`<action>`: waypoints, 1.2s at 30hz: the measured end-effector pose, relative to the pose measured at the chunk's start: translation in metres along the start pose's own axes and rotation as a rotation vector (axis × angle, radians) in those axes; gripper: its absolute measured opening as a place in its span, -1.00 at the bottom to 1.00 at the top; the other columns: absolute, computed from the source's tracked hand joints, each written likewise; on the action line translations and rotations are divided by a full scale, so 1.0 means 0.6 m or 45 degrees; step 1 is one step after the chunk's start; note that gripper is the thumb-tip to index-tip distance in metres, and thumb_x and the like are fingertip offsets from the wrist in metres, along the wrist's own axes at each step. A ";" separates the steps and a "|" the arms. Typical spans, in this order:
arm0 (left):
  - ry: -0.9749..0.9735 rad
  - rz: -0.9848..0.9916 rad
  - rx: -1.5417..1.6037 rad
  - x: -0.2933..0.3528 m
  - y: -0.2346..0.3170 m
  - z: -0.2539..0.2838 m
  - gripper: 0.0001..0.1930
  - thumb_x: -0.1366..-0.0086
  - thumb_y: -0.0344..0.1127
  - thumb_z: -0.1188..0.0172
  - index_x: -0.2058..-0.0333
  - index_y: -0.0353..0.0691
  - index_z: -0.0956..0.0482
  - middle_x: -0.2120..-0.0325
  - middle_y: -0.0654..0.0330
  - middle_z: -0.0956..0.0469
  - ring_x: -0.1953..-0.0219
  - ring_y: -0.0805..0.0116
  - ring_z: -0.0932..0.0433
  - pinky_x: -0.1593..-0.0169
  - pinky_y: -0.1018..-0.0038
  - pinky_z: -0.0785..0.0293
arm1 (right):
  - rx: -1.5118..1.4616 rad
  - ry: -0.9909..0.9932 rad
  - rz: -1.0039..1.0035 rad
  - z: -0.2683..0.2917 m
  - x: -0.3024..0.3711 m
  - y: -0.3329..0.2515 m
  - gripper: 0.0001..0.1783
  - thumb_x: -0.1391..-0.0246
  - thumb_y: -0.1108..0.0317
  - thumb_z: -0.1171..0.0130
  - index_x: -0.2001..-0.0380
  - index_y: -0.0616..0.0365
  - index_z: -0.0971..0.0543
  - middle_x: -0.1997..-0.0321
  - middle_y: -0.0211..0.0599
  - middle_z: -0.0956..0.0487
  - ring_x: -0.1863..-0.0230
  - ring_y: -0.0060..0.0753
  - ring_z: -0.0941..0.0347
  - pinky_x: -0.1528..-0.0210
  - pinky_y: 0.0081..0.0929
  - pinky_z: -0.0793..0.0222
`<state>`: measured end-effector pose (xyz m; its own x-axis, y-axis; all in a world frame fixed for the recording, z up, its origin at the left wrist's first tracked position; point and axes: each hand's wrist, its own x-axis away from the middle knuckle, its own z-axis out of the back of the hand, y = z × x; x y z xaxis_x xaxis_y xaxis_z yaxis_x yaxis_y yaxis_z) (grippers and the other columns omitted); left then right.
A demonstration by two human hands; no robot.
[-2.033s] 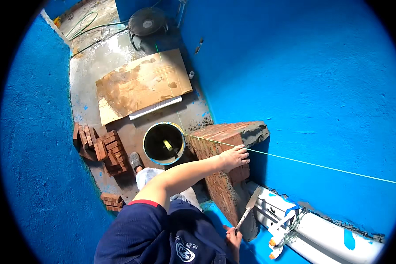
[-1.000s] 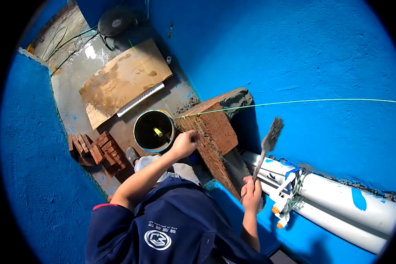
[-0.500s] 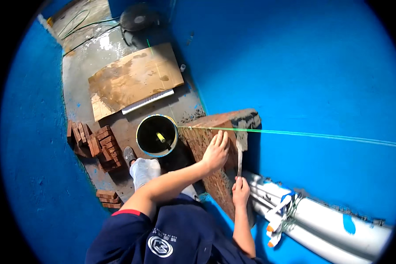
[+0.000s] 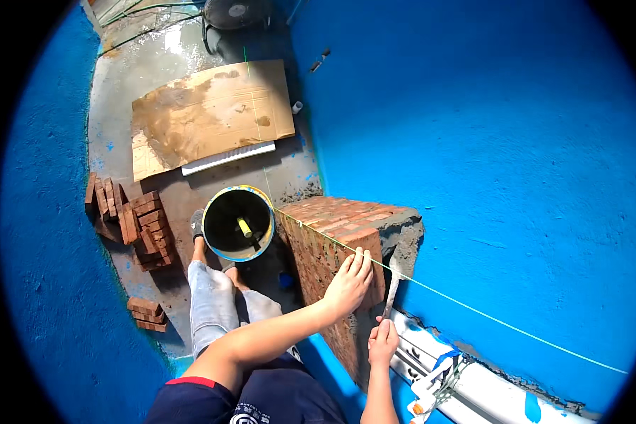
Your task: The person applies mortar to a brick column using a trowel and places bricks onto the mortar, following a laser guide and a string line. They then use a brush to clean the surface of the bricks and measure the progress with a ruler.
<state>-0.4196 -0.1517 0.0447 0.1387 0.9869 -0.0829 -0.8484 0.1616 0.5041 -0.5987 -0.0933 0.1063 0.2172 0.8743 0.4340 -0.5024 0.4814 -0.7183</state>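
My left hand (image 4: 348,284) lies with its fingers stretched over a red brick (image 4: 366,242) at the end of a low brick wall (image 4: 312,256). Beside that brick, my right hand (image 4: 383,342) grips the handle of a trowel (image 4: 391,293). Its mortar-smeared blade sits against the gap between the brick and the blue wall, where grey mortar (image 4: 407,232) shows. A thin, pale green string (image 4: 473,311) runs taut along the brickwork, passing close to my left fingertips.
A bucket (image 4: 227,258) with a yellow-handled tool inside stands left of the brickwork. Loose bricks (image 4: 148,230) are stacked farther left. Stained cardboard (image 4: 212,116) and a fan (image 4: 237,13) are beyond. White pipes (image 4: 495,374) run along the blue wall (image 4: 516,177) at lower right.
The view has shifted, showing more of my legs and the brick wall's top. The trowel blade has turned from broadside to nearly edge-on. My left hand stays on the brick.
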 end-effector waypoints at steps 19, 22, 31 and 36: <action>-0.109 0.041 -0.018 -0.013 0.005 0.008 -0.50 -0.11 -0.23 -0.04 -0.03 -0.35 -0.43 -0.21 -0.18 -0.12 -0.29 -0.15 -0.06 -0.29 0.15 -0.03 | 0.061 0.084 -0.098 -0.022 0.003 0.024 -0.55 -0.30 0.06 0.11 0.59 0.13 -0.39 0.76 -0.49 -0.27 0.74 -0.63 -0.16 0.67 -0.58 -0.05; -0.043 0.053 0.007 -0.009 0.010 -0.008 -0.50 -0.12 -0.23 -0.03 -0.04 -0.35 -0.42 -0.20 -0.18 -0.14 -0.28 -0.15 -0.07 -0.30 0.13 -0.02 | 0.215 0.040 -0.063 -0.011 -0.003 0.044 -0.57 -0.28 0.01 0.11 0.53 0.09 -0.39 0.75 -0.47 -0.27 0.81 -0.62 -0.13 0.79 -0.58 0.00; -0.070 0.059 -0.098 -0.007 0.011 -0.003 -0.50 -0.14 -0.24 -0.03 -0.06 -0.37 -0.39 -0.19 -0.16 -0.17 -0.27 -0.15 -0.09 -0.29 0.14 -0.05 | 0.272 0.018 0.056 -0.007 0.005 0.039 -0.59 -0.26 0.07 0.04 0.43 0.20 -0.53 0.74 -0.50 -0.30 0.68 -0.66 -0.20 0.62 -0.58 -0.10; -0.044 -0.088 0.151 -0.009 -0.032 0.016 -0.57 0.00 -0.37 -0.10 0.08 -0.37 -0.48 -0.12 -0.14 -0.26 -0.22 -0.12 -0.19 -0.25 0.19 -0.15 | -0.050 0.001 0.038 -0.004 0.023 0.054 -0.61 -0.28 0.05 0.08 0.36 0.16 -0.51 0.77 -0.50 -0.29 0.84 -0.68 -0.11 0.79 -0.65 0.04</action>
<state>-0.3995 -0.1600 0.0436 0.2141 0.9724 -0.0925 -0.7701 0.2262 0.5965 -0.6099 -0.0656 0.0878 0.2034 0.8884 0.4116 -0.4752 0.4571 -0.7518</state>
